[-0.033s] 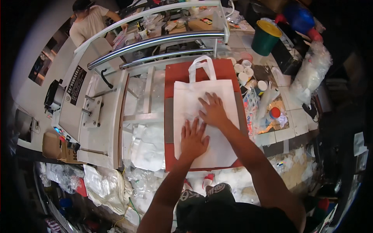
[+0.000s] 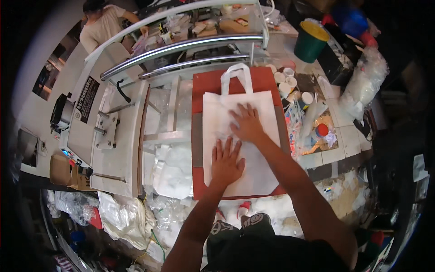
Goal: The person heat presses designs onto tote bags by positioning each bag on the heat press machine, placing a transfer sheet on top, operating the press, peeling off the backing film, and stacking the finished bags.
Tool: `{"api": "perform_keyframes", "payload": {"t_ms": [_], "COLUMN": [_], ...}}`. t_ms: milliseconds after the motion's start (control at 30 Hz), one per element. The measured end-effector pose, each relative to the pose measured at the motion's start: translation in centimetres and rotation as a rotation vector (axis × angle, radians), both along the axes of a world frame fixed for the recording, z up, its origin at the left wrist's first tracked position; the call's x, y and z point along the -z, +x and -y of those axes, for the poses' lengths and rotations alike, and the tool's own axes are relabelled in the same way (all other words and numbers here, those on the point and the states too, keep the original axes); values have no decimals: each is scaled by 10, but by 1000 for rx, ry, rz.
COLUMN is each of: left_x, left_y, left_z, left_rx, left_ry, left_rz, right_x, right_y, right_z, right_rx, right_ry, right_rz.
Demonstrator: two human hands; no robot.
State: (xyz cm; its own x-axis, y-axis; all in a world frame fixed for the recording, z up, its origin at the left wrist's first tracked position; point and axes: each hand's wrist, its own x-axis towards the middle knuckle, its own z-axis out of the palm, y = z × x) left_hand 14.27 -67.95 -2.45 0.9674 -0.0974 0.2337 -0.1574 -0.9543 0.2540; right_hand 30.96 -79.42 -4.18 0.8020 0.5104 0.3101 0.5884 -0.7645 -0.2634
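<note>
A white cloth tote bag (image 2: 258, 158) lies flat on a red heat-press bed (image 2: 206, 84), its handle loop stretched toward the far edge. A grey strip shows on each side from under the bag. My left hand (image 2: 225, 165) rests palm down on the bag's lower left part, fingers spread. Just beyond it and to its right, my right hand (image 2: 247, 123) lies flat near the bag's middle, fingers apart. Neither hand grips anything. A faint mark on the cloth shows between the hands and is partly covered.
The press's pale frame with steel bars (image 2: 181, 47) stands left and behind. Several cups (image 2: 284, 86), bottles and wrappers crowd the right side, with a green bucket (image 2: 310, 45) farther off. Plastic bags (image 2: 122, 217) lie low left. Another person (image 2: 102, 27) works at far left.
My right hand has shifted slightly farther away and to the left over the bag. My left hand stays in nearly the same place.
</note>
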Motion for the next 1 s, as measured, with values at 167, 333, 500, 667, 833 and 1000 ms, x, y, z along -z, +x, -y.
{"api": "perform_keyframes", "payload": {"t_ms": [167, 333, 500, 667, 833, 1000], "left_x": [-1, -9, -3, -21, 55, 131], "left_y": [9, 10, 4, -84, -273, -471], "left_z": [-1, 1, -15, -94, -168, -183], "left_rx": [-26, -39, -51, -51, -340, -442], "left_ry": [-9, -6, -140, -539, -344, -389], "left_rz": [-27, -85, -69, 140, -56, -671], "right_x": [-5, -41, -70, 14, 169, 245], "right_y": [99, 126, 40, -122, -311, -317], "right_z": [-46, -57, -10, 214, 241, 108], "right_rx": [117, 137, -36, 667, 984, 350], "right_ry": [-174, -221, 567, 989, 322, 352], "right_rz": [-79, -161, 127, -36, -488, -603]}}
